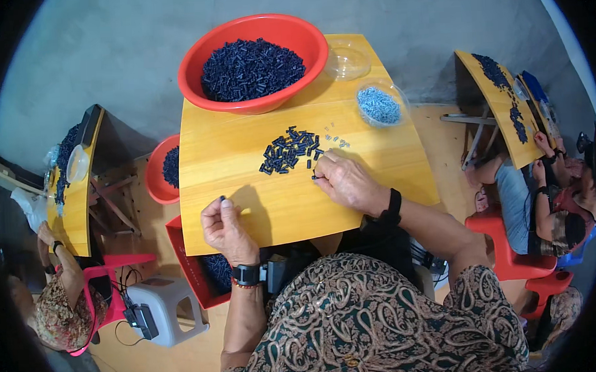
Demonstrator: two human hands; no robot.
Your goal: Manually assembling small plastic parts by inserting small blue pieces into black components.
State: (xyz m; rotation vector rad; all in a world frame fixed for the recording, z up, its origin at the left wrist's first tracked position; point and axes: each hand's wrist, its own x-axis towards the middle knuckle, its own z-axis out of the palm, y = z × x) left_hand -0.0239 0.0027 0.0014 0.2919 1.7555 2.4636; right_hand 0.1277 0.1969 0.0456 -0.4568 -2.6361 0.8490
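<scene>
My left hand [227, 232] is over the table's near left edge, thumb and forefinger pinching a small black tube-like piece [223, 198]. My right hand [345, 178] is lower right of a loose pile of black pieces [284, 151], its fingers curled toward the tabletop. At its fingertips shows the end of another black piece [315, 177]; the fingers hide most of the grip. Just beyond that hand lie several tiny clear or silvery bits [338, 142]. A clear round tub [404, 100] of small light-blue pieces [378, 105] stands farther right.
At the back of the yellow table [229, 139] stands a red basin [193, 64] heaped with black pieces, beside a clear lid or dish [348, 61]. A red basin [152, 169] and red crate [177, 241] sit left, below table height. Other people work at tables on both sides.
</scene>
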